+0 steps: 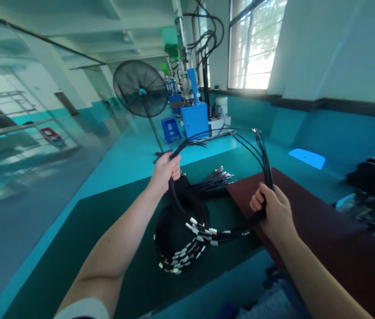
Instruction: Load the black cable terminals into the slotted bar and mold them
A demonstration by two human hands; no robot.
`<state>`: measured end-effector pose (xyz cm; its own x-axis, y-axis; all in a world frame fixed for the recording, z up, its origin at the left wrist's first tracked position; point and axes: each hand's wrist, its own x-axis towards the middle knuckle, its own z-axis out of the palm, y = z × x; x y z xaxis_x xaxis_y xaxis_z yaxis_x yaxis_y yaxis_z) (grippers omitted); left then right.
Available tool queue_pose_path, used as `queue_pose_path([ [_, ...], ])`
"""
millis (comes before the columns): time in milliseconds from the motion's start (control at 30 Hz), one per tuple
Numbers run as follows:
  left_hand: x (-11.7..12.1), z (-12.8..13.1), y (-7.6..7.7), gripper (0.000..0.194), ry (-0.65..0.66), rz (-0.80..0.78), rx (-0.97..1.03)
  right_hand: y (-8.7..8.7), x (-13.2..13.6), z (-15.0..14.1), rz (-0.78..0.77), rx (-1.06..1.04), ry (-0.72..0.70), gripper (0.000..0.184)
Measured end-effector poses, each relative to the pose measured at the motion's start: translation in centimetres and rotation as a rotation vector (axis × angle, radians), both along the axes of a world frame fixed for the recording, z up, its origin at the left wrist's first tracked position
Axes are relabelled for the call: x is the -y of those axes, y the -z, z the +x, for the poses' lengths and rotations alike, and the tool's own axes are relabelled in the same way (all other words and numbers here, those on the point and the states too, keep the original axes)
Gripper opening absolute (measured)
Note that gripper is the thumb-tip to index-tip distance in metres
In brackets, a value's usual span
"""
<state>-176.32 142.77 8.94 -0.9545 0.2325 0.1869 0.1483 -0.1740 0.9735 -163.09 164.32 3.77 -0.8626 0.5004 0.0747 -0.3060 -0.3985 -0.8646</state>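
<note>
Just below both hands, on a dark green mat (134,283), a black cable bundle (170,230) with white connector ends (181,254) lies loosely, the left hand (164,173) and right hand (271,208) each closed around a lifted loop, and a hard pull could knot it.

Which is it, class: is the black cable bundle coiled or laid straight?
Coiled: the cable bundle loops round between the left hand and right hand.
</note>
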Motion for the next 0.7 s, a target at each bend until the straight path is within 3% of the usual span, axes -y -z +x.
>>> queue_pose_path([
  [133,-5.5,3.4,-1.9,0.019,0.121,0.072,-0.13,0.9,-4.4,3.7,0.115,0.185,0.113,0.019],
  [267,-10.8,6.4,-1.0,0.015,0.311,0.119,-0.149,3.7,-8.2,7.2,0.356,0.504,0.164,0.014],
  [400,-15.1,8.5,3.3,0.019,0.569,0.007,-0.037,5.7,-11.0,10.7,0.589,0.706,0.088,0.004],
  [533,-17.2,10.6,8.4,0.023,0.855,-0.339,0.024,5.7,-12.4,13.7,0.905,0.867,0.045,0.006],
  [633,-16.7,10.7,11.0,0.029,0.881,-0.647,-0.065,4.6,-12.0,15.5,1.109,0.955,0.019,0.006],
  [700,-15.8,9.5,11.9,0.04,0.846,-0.849,-0.11,3.6,-11.3,16.8,1.222,0.959,0.0,0.015],
])
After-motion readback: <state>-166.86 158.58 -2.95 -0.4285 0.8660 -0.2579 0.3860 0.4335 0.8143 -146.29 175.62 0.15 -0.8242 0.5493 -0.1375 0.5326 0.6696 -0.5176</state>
